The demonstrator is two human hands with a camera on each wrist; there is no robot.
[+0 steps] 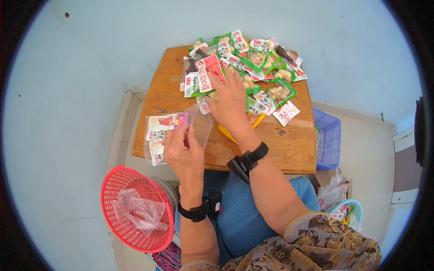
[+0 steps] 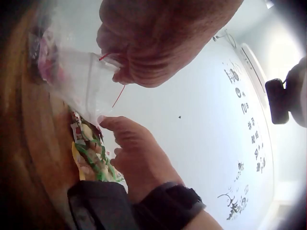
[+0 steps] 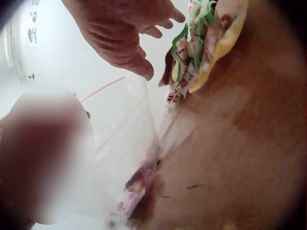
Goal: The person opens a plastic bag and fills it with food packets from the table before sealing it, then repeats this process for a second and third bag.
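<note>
A clear plastic bag (image 1: 201, 131) with a red strip at its mouth lies at the table's left; white-and-purple packets (image 1: 159, 127) show inside it. My left hand (image 1: 184, 151) pinches the bag's upper edge between thumb and fingers. Above the bag's far edge, my right hand (image 1: 229, 99) reaches with fingers extended toward a red-and-white packet (image 1: 210, 72) at the pile's near left. In the right wrist view the thumb of the right hand (image 3: 124, 33) is at the bag's edge, fingers spread; contact with the packet cannot be told.
Green-edged and white packets (image 1: 279, 92) are heaped across the back of the wooden table (image 1: 289, 149). A yellow-handled item lies under the right forearm. A red basket (image 1: 169, 226) with clear plastic stands at lower left, a blue crate (image 1: 332, 140) at right, a light-blue basin (image 1: 360, 210) at lower right.
</note>
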